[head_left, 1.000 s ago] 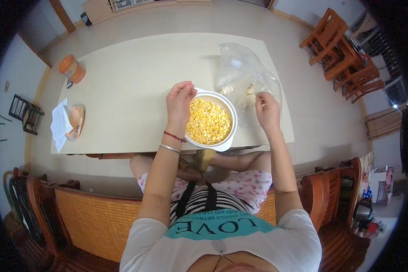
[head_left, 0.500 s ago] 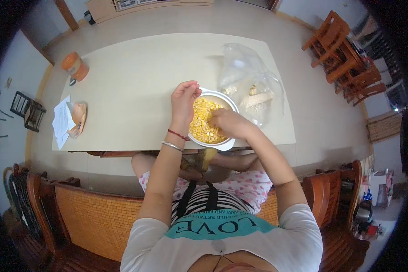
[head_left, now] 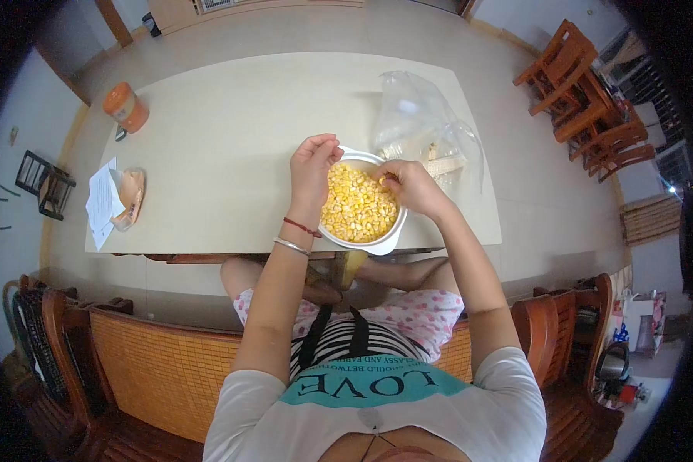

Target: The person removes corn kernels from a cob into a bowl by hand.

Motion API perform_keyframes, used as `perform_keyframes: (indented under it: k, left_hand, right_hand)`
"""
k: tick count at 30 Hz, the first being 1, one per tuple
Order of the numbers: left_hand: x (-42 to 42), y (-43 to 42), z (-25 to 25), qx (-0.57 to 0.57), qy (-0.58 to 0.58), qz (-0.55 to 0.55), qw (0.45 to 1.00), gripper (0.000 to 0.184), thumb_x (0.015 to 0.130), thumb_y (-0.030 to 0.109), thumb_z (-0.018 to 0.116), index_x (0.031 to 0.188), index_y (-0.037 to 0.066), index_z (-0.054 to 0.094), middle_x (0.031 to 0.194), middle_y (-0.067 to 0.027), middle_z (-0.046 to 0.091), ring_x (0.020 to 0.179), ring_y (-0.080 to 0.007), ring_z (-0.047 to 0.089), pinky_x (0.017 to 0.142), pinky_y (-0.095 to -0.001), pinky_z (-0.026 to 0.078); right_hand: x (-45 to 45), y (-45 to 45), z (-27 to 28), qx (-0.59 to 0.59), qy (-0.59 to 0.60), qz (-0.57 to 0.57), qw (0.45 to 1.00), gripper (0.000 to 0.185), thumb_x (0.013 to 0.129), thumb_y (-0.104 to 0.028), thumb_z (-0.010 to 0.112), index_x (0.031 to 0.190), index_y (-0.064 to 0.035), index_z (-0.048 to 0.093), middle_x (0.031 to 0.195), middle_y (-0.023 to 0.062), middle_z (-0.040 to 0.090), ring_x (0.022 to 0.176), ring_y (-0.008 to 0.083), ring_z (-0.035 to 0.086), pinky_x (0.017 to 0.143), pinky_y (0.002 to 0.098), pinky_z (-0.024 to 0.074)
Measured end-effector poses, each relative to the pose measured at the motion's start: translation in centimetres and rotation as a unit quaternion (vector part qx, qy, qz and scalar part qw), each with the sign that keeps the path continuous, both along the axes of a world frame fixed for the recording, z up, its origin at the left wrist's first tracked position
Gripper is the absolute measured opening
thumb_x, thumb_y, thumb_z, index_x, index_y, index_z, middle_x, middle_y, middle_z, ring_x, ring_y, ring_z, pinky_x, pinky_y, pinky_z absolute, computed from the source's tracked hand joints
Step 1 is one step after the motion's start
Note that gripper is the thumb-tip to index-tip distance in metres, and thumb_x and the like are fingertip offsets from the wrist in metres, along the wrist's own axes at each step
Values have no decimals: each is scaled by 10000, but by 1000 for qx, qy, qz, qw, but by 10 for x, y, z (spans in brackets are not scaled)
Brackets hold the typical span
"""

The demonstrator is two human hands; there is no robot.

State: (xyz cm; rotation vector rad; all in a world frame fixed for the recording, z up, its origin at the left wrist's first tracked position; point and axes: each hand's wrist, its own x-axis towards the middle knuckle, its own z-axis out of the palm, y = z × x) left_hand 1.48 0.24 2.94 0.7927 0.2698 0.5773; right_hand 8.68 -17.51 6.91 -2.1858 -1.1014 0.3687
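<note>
A white bowl (head_left: 401, 222) full of yellow corn kernels (head_left: 356, 206) stands near the table's front edge. At its left rim is my left hand (head_left: 314, 165), raised with fingertips pressed together; anything between them is too small to make out. My right hand (head_left: 410, 187) is over the bowl's right side, its fingers curled in a pinch above the kernels. Whatever it may hold is hidden. Right behind it lies a clear plastic bag (head_left: 416, 108), with pale corn cobs (head_left: 445, 165) in or beside it.
An orange-lidded jar (head_left: 125, 108) stands at the table's (head_left: 231, 146) back left. Papers (head_left: 104, 202) and an orange packet (head_left: 131, 197) lie at the left edge. Wooden chairs (head_left: 562, 65) are at the far right. A woven-backed bench (head_left: 162, 354) is behind me.
My right hand has gone from the bag into the kernels, then up to the bowl's right rim. A cob now shows by the bag. My left hand has stayed nearly still.
</note>
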Motion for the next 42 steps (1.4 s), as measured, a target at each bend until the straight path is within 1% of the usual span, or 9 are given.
perform_keyframes:
  k: [10,17,20,24,27,30,36,40,42]
  left_hand:
    - [2,2,-2,-15,2,2,1000,105,838,-1,585,938,-34,588,817,-82,596,717,-146,577,688,-247,496]
    - [3,3,-5,-10,-4,-10,1000,105,846,-2,574,946,-32,586,843,-89,596,723,-148,578,699,-255,501]
    - [3,4,-5,-14,0,-4,1000,100,848,0,571,943,-29,586,843,-86,598,722,-144,579,704,-257,505]
    - [2,3,-4,-11,-7,-6,1000,99,848,4,575,941,-28,586,839,-82,599,723,-143,581,706,-259,508]
    - [0,2,-1,-10,-7,-10,1000,102,847,3,575,944,-30,586,839,-83,601,724,-144,582,698,-258,508]
    - [0,3,-2,-8,0,-8,1000,108,848,4,574,949,-33,585,838,-85,603,723,-143,582,692,-255,506]
    - [3,5,-5,7,-7,-14,1000,115,851,11,573,954,-38,584,849,-87,600,737,-146,577,700,-257,498]
    - [2,4,-5,11,-20,-15,1000,114,847,8,573,950,-40,585,846,-87,600,737,-147,578,698,-257,492]
    - [4,3,-7,11,-15,-15,1000,114,845,6,573,949,-38,585,824,-80,601,724,-140,580,685,-251,486]
  right_hand:
    - [-35,39,-25,69,-63,215,972,257,750,-85,636,999,-23,615,1031,148,592,983,328,549,885,387,431]
    - [-19,26,-25,-27,-191,311,931,249,708,-206,665,907,-58,643,988,149,588,968,337,553,861,419,444]
    - [-6,16,2,-215,-193,241,926,187,707,-159,644,846,-35,639,967,150,594,922,329,574,818,406,467]
    - [-6,22,10,-91,-92,214,968,181,717,-95,595,876,-14,628,953,163,605,916,335,580,824,408,469]
    - [-10,48,-19,21,-108,189,976,219,740,-121,603,934,-23,628,961,168,608,946,341,565,857,420,443]
    - [-17,58,-24,4,-56,200,978,204,776,-141,621,950,-34,625,1028,138,591,1005,326,534,884,403,422]
    - [-23,46,-25,-70,-150,304,938,179,767,-199,640,885,-64,640,960,99,597,1003,294,506,908,369,396]
    - [-8,25,-6,-156,-155,328,919,134,725,-129,622,826,-43,638,946,108,601,972,300,539,865,383,435]
    - [-7,23,9,-172,-77,235,954,144,727,-111,609,844,-29,628,949,125,610,930,315,566,825,394,456]
